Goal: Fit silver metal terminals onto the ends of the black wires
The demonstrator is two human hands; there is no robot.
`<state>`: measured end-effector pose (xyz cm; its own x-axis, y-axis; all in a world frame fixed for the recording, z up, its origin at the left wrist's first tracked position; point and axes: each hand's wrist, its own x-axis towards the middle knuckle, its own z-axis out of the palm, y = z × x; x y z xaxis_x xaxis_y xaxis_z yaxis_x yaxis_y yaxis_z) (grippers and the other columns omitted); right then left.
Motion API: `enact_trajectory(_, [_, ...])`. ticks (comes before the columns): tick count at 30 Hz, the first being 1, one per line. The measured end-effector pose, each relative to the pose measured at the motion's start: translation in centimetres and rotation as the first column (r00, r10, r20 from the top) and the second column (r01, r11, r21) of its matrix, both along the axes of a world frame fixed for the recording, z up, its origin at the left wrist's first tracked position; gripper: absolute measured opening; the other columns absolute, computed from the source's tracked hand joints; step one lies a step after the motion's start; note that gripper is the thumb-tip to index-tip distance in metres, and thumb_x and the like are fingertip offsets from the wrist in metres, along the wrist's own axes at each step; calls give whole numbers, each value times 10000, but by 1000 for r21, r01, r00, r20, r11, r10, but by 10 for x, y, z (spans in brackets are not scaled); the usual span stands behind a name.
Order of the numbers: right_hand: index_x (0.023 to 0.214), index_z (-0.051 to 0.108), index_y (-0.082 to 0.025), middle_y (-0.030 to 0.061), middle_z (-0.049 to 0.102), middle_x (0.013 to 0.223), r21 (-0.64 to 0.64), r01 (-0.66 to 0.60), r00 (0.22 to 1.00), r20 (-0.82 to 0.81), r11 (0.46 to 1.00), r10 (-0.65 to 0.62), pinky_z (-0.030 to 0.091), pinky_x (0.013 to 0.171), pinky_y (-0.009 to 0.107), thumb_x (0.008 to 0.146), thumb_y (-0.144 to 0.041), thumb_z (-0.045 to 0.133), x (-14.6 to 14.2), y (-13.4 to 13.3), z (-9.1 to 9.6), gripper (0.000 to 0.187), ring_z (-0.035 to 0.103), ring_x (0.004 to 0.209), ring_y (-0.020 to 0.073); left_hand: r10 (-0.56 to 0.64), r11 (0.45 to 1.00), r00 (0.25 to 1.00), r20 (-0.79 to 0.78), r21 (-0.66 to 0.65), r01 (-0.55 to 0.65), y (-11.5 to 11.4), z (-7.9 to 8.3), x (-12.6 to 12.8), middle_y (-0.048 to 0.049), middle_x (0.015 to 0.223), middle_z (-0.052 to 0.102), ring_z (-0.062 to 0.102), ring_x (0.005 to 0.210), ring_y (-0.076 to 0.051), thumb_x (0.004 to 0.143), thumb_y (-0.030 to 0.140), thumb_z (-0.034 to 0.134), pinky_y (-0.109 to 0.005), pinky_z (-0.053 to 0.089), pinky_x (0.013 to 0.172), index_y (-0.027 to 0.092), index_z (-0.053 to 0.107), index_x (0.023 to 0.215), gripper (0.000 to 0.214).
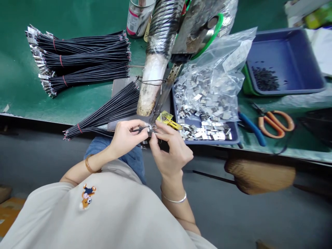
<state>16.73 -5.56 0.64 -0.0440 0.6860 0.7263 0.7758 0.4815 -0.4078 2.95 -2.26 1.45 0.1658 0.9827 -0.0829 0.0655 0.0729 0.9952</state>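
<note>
Our L grip [126,136] pinches black wire [140,129], R grip [172,147] pinches metal clip [154,127] at wire's end, b/w grips. Poss. risks: wire shifts off clip if L grip slackens; we knock metal arm [166,90] just beyond grips if R grip strays fwd.

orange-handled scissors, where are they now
Right in the head view, the scissors lie on the green bench, pictured below the right-hand blue tray, beside a blue handle.
</note>
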Motion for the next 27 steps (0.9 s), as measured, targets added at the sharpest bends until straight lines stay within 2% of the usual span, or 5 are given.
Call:
enact_trajectory(5, [932, 582, -216, 83, 789, 1060, -28, -19, 996, 86, 999, 22, 602, 761, 209, 907, -91, 629, 6, 0, 2, 135, 774, 910, 159, -85, 995, 990, 115, -41, 90, 2, -2, -1, 24, 572, 514, 367, 525, -57, 728, 268, 641, -186, 316, 502, 106, 705, 722, 174])
enact_trajectory(8, [932, 597, -211, 71, 795, 1038, -5, -16, 995, 102, 1000, 17, 599, 746, 199, 907, -86, 636, 8, -1, 3, 134, 779, 889, 162, -78, 996, 987, 143, -37, 84, 2, -3, -1, 9, 595, 546, 393, 538, -60, 728, 274, 636, -189, 326, 517, 102, 701, 707, 185])
enact_trajectory(14, [912, 594, -212, 82, 793, 1039, -24, 0, 997, 78, 1000, 1, 610, 738, 217, 898, -81, 636, 4, 0, 2, 139, 779, 888, 170, 4, 999, 998, 56, -32, -2, 1, -4, 1, 55, 531, 394, 288, 516, -47, 725, 285, 651, -184, 240, 480, 98, 712, 732, 196])
enact_trajectory(19, [900, 577, -220, 83, 791, 1036, 19, 15, 999, 47, 1000, -16, 619, 746, 229, 879, -84, 652, 1, 2, 2, 157, 777, 876, 163, 35, 999, 996, 88, -23, -33, 2, -1, 2, 26, 593, 498, 355, 545, -52, 710, 300, 668, -165, 313, 488, 91, 741, 779, 232])
enact_trajectory(27, [938, 564, -221, 91, 787, 1038, -17, -47, 995, 91, 999, 48, 607, 730, 228, 900, -92, 638, 10, 0, -2, 154, 774, 879, 165, -71, 996, 996, 58, -48, 74, 1, -5, -1, 9, 634, 591, 407, 543, -57, 735, 244, 647, -176, 350, 521, 103, 734, 781, 172])
